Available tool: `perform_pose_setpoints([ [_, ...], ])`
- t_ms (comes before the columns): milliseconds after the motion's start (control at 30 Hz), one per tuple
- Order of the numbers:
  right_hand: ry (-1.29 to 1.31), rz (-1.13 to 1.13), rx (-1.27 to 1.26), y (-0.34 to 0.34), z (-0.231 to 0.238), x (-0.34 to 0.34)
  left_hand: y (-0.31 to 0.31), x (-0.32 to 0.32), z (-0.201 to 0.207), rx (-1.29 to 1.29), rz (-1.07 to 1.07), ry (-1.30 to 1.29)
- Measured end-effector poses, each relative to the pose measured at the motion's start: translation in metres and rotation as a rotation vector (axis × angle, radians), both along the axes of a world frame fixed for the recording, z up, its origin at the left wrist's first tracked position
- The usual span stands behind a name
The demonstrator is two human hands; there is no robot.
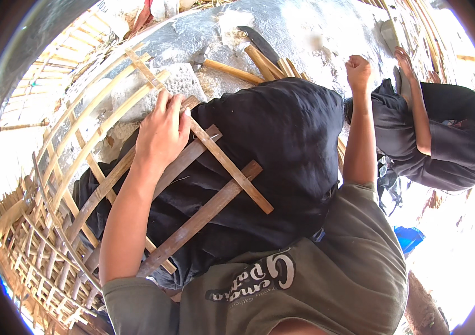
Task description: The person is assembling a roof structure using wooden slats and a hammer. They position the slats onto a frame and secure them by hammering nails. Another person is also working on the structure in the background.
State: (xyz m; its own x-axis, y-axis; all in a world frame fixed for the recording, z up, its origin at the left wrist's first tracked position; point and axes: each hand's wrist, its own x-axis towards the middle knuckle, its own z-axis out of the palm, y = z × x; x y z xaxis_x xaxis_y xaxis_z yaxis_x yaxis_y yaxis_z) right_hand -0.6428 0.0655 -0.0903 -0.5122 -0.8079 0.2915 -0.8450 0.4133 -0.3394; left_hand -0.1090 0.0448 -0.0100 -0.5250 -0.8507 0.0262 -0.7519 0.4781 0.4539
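Note:
A lattice of flat bamboo slats (204, 215) rests across my lap and stretches off to the left, its slats crossing one another. My left hand (162, 134) is closed over a crossing near the lattice's far edge, with thumb and fingers around a slat. Out to the right, my right hand (359, 72) is raised in a fist, away from the lattice. Whatever that fist may hold is hidden by the fingers. A hammer (232, 71) with a wooden handle lies beyond my knees, and a dark curved blade (260, 43) is behind it.
A rough pale stone block (184, 84) sits just past my left hand. Cut bamboo pieces (271, 62) lie beside the blade. At left stands more woven bamboo (42, 268). Another person in dark clothes (433, 134) sits close on my right, near a blue object (409, 239).

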Motion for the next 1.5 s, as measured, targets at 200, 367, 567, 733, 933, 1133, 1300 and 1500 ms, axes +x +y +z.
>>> perform_pose_setpoints([
  [200, 0.025, 0.482, -0.378, -0.068, 0.12, 0.078, -0.002, -0.002, -0.003, -0.013, -0.029, -0.044],
  [367, -0.258, 0.485, -0.355, -0.092, 0.114, 0.095, 0.001, 0.002, 0.001, 0.022, 0.001, -0.055],
  [567, 0.065, 0.013, 0.325, -0.042, 0.014, 0.006, -0.002, -0.001, -0.003, 0.006, -0.022, -0.028],
  [733, 0.02, -0.073, 0.496, -0.025, -0.035, -0.038, 0.0, -0.001, 0.0, 0.001, -0.003, -0.048],
  [933, -0.183, -0.159, 0.394, -0.016, -0.068, -0.078, -0.003, -0.002, -0.005, -0.022, -0.029, -0.016],
  [1133, 0.016, -0.231, 0.439, -0.02, -0.04, -0.019, 0.0, 0.0, -0.002, 0.023, 0.013, 0.004],
  [1300, 0.082, -0.194, 0.279, -0.017, -0.05, -0.039, -0.001, -0.001, -0.003, 0.019, 0.012, 0.009],
  [1500, 0.046, 0.093, -0.137, -0.063, -0.015, -0.047, -0.001, 0.001, -0.002, -0.012, -0.003, -0.009],
])
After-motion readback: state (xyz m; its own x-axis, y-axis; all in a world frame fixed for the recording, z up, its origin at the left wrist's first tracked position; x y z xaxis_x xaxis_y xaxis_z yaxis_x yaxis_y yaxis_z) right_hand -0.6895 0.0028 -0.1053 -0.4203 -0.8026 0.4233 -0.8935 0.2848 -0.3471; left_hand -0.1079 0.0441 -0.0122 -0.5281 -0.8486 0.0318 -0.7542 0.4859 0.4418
